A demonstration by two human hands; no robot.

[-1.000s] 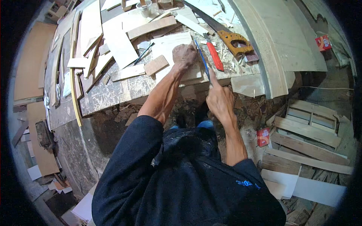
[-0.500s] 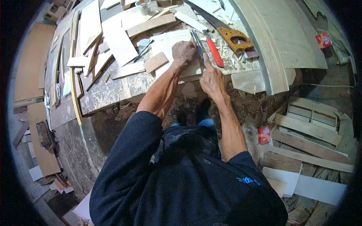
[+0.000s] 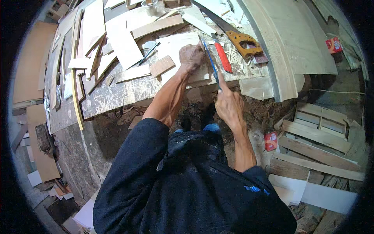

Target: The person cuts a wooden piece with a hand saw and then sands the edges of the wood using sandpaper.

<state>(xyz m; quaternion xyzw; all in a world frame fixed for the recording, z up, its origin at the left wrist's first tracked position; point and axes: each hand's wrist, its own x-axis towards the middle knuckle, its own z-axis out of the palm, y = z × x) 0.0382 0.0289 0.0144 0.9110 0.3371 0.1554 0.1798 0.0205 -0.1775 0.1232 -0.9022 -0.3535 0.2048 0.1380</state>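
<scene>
Nearest, the black top carries blue lettering on its right side; blurred, not transcribed. Right hand, just off the near edge of the surface: index finger laid straight along a slim blue blade, other fingers curled round its lower end. Blade lies over the near part of the surface, pointing away from the body, its tip close beside the left hand; whether edge meets wood cannot be told. Left fingers folded into a fist over the right part of a pale board; whether they pinch a smaller piece is hidden. Judgement: this looks like fine cutting or filing at the fist. Good practice would be light, straight strokes, index finger as guide, wrist in line with forearm; firm downward hold with the left, thumb tucked well clear of the tip. A loose offcut on the board's left could be shifted so that the board sits flat. Red-handled knife lies just right of the blade; probably worth moving out of the right hand's path. Handsaw with yellow-brown handle beyond that; no mark readable on it. Printed red cartons, one low at right and one at far right, bear pale print; wording not recorded. Far edge: clear plastic cup, no label made out.
</scene>
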